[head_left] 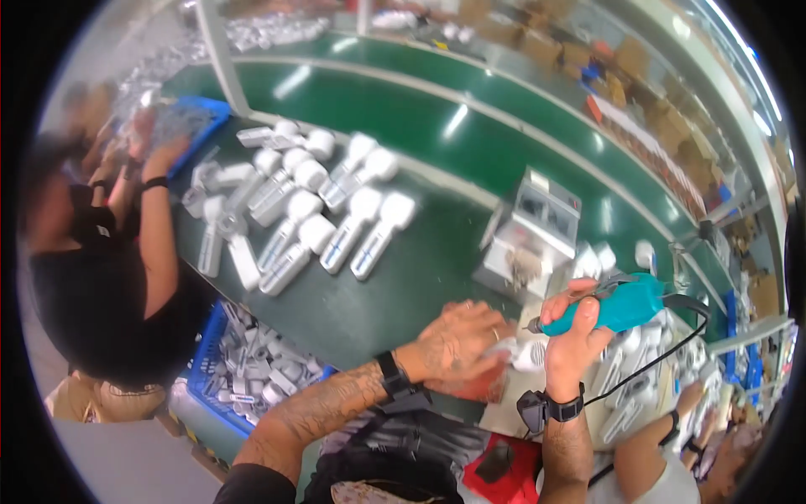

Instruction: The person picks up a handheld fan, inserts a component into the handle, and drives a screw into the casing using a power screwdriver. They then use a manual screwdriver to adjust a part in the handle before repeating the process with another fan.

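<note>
My right hand (578, 336) is wrapped round a teal electric screwdriver (625, 307) with a black cord. Its tip points left, just above a white handheld device with a round head (528, 355). My left hand (462, 340) lies over the device's other end, fingers bent onto it and slightly blurred; they partly hide it. A reddish-brown pad (474, 388) shows below the left hand. On the green table (420, 290), several similar white devices with round heads and flat handles (336, 239) lie in rows, left of my hands.
A grey-white box-shaped machine (537, 231) stands beyond my hands. More white parts (638, 370) lie to the right, near another person's arm (651, 454). At left, a blue basket (201, 370) holds grey and white parts. A person in black (109, 294) reaches toward a blue tray (206, 109).
</note>
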A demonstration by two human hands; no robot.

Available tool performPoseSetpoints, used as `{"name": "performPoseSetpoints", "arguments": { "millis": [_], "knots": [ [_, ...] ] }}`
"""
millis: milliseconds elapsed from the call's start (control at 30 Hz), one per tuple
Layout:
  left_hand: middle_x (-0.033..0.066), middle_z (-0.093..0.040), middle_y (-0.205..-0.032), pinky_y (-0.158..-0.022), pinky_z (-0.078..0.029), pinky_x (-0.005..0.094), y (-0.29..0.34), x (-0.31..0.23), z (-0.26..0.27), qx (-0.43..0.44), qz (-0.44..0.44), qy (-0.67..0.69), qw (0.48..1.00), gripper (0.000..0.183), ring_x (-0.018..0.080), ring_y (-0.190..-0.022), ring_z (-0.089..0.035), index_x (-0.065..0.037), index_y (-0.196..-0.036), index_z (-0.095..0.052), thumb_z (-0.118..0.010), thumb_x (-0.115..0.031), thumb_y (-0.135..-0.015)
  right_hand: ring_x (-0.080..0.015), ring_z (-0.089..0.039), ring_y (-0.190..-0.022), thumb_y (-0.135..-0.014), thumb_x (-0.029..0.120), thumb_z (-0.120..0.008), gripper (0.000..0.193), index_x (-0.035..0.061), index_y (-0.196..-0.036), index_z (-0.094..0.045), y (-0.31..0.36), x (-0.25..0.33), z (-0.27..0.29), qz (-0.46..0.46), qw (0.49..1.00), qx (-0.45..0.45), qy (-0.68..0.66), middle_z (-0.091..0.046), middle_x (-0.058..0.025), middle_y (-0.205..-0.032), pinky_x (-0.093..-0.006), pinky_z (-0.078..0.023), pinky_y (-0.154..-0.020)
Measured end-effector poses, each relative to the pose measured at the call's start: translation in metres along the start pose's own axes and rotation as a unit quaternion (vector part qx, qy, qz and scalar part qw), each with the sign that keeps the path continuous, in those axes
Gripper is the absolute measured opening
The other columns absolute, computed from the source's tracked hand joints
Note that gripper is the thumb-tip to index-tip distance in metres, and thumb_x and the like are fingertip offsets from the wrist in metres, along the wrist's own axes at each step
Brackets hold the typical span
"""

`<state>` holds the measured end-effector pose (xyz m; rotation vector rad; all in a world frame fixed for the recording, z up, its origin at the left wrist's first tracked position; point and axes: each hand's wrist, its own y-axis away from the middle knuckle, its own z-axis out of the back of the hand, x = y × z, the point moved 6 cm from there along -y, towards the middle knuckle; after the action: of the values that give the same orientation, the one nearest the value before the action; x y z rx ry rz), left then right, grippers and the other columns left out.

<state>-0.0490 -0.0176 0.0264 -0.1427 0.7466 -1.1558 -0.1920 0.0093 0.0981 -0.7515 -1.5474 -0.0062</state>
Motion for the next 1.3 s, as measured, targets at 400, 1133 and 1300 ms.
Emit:
{"name": "performPoseSetpoints", "arguments": {
  "millis": [400, 1133, 1300],
  "knots": [
    [0.0046, -0.063, -0.104, -0.086, -0.048, 0.0435, -0.011, 0.008, 0.001, 0.010, 0.038, 0.049, 0.998, 0.039, 0.0259, -0.097, -0.060, -0.011, -0.122, -0.067, -0.068, -0.030, -0.089, -0.0196, -0.055, -0.061, -0.099, 0.049, -0.063, 0.057, -0.0051, -0.113, -0.052, 0.027, 0.003, 0.016, -0.036, 0.999, 0.033, 0.022, -0.057, -0.0096, -0.072, -0.0332, -0.047, -0.059],
    [0.0105, -0.063, -0.113, -0.093, -0.048, 0.0456, 0.002, 0.002, 0.009, -0.050, -0.027, -0.003, 0.998, 0.038, 0.0306, -0.107, -0.060, -0.007, -0.116, -0.067, -0.072, -0.029, -0.084, -0.0183, -0.055, -0.069, -0.100, 0.046, -0.060, 0.046, 0.0017, -0.111, -0.055, 0.064, -0.045, 0.036, -0.048, 0.996, 0.005, 0.075, -0.054, -0.0080, -0.074, -0.0343, -0.045, -0.063],
    [0.0113, -0.063, -0.107, -0.094, -0.048, 0.0446, 0.019, -0.029, 0.018, -0.010, -0.076, -0.068, 0.995, 0.040, 0.0303, -0.108, -0.062, -0.007, -0.107, -0.067, -0.075, -0.028, -0.074, -0.0118, -0.041, -0.056, -0.100, 0.060, -0.051, 0.053, 0.0074, -0.106, -0.053, 0.089, 0.045, 0.034, 0.028, 0.988, -0.076, -0.131, -0.045, -0.0007, -0.066, -0.0268, -0.035, -0.052]
  ]
}}
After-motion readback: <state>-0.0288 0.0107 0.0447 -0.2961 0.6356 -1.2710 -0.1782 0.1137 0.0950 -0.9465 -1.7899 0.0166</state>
